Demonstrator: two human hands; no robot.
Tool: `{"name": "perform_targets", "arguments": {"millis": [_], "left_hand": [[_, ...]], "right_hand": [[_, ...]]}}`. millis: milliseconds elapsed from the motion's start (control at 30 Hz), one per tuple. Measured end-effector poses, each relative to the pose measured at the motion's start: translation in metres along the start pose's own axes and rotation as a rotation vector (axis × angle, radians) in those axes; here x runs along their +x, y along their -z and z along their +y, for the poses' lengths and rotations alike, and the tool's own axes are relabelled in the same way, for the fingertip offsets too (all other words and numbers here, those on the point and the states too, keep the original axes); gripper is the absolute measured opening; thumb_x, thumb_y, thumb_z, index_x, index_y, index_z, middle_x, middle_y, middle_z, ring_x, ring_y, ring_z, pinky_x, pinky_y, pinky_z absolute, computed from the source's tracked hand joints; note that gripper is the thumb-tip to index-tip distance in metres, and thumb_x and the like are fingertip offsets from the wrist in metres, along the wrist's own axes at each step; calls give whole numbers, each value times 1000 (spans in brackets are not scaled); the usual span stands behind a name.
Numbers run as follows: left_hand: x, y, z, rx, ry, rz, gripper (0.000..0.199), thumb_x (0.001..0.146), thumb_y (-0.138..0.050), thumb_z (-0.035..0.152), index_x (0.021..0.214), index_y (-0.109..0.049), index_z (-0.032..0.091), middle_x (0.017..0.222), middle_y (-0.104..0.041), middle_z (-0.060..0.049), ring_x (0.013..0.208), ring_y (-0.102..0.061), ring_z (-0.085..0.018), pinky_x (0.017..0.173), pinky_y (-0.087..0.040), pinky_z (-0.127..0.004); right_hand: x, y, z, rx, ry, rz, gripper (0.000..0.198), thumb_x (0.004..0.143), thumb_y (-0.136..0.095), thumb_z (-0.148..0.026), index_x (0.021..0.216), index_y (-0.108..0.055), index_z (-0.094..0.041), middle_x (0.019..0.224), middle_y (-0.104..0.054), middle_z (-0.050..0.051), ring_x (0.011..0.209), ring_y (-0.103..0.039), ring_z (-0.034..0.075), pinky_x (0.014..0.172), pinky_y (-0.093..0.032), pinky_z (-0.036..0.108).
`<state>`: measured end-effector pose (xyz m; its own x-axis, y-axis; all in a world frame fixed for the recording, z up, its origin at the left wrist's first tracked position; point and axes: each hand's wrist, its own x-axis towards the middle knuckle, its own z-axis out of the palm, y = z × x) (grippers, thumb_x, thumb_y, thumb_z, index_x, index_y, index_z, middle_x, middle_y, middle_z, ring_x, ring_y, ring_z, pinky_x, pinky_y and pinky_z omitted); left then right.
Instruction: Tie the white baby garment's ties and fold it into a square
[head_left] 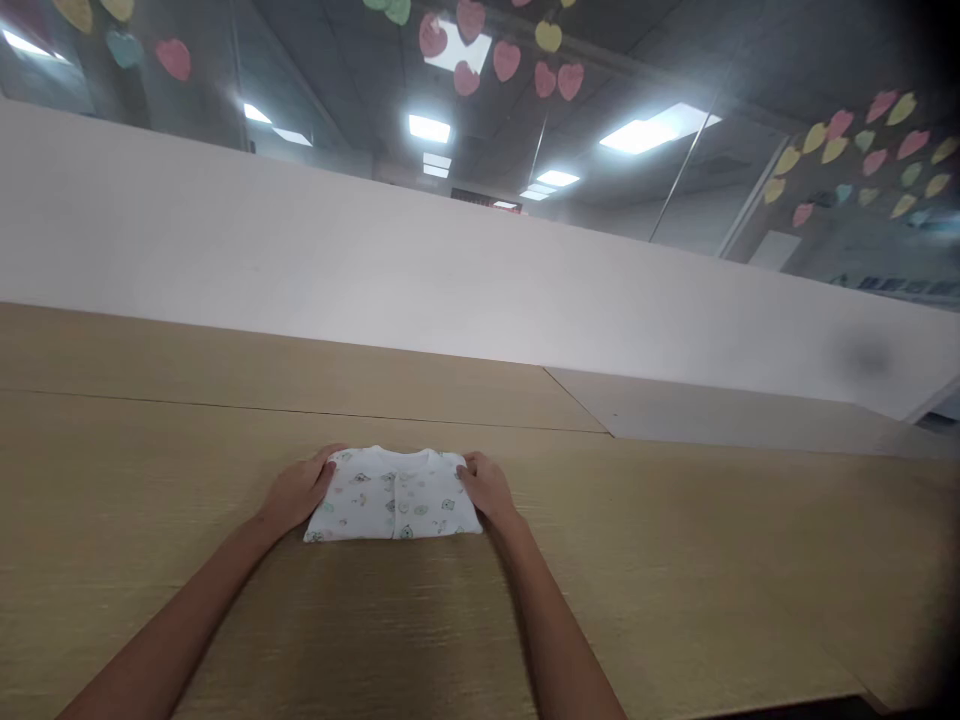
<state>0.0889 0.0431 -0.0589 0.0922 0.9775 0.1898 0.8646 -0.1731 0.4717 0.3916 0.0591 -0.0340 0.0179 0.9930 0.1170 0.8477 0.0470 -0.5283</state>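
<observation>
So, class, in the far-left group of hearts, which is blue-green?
The blue-green heart, left of the pink heart and below the yellowish hearts; no other there shares its colour.

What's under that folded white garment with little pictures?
The wood-coloured table shows around the folded white garment, which lies on it. The spot right beneath is covered, so I can't see it.

Folded garment (394, 500): underside and inner layers hidden; printed motifs (406, 531) too small to identify. At its left and right ends, left grip (296, 492) and right grip (487, 486): some fingers hidden. Forearms (180, 610), nearer than garment, cut by bottom edge. Beyond garment, uppermost hearts (73, 12) cut by top edge; far right, smudge (862, 350) blurred.
</observation>
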Motion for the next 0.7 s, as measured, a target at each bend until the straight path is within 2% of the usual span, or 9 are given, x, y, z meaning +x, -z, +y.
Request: {"name": "perform_targets", "arguments": {"millis": [433, 700], "left_hand": [[1, 0, -6, -151, 45, 12, 58, 87, -18, 51, 124, -49, 20, 114, -63, -7, 104, -57, -25, 88, -41, -35], [3, 0, -6, -189, 72, 22, 53, 86, -22, 51, 116, -52, 21, 102, -67, -7, 95, -60, -24, 83, -42, -35]], "right_hand": [[1, 1, -3, -83, 51, -53, 32, 87, -40, -22, 113, -56, -12, 109, -62, 13, 101, -56, 21, 79, -37, 28], [-2, 2, -6, -179, 40, -85, 35, 89, -39, -31, 118, -53, -18, 111, -62, 11, 100, -57, 23, 77, -36, 30]]}}
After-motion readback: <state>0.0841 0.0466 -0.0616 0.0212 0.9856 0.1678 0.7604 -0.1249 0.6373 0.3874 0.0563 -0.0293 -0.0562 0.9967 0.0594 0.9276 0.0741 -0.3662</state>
